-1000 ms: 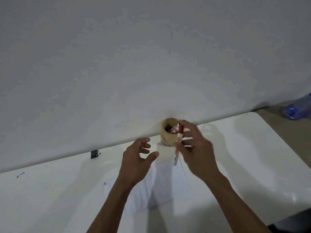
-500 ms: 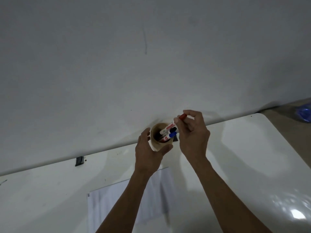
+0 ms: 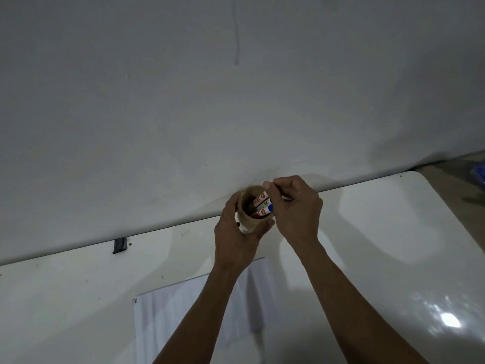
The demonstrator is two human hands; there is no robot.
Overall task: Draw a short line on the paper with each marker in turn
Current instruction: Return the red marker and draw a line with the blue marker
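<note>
A tan cup point(image 3: 249, 220) stands near the far edge of the white table point(image 3: 380, 245), tilted toward me. My left hand point(image 3: 236, 237) is wrapped around its side. Several markers lie inside; one has a blue cap point(image 3: 268, 209), another is a red-capped marker point(image 3: 261, 198). My right hand point(image 3: 296, 208) pinches the red marker at the cup's rim, its red end just showing above my fingers. A white sheet of paper point(image 3: 168, 319) lies on the table below the cup, partly hidden by my forearms.
A grey wall rises right behind the table's far edge. A small dark clip point(image 3: 119, 245) sits at that edge to the left. Something blue point(image 3: 479, 174) lies on the floor past the table's right corner.
My left hand went from hovering to gripping the cup. My right hand carried the red marker from above the paper up to the cup's mouth and lowered it in.
</note>
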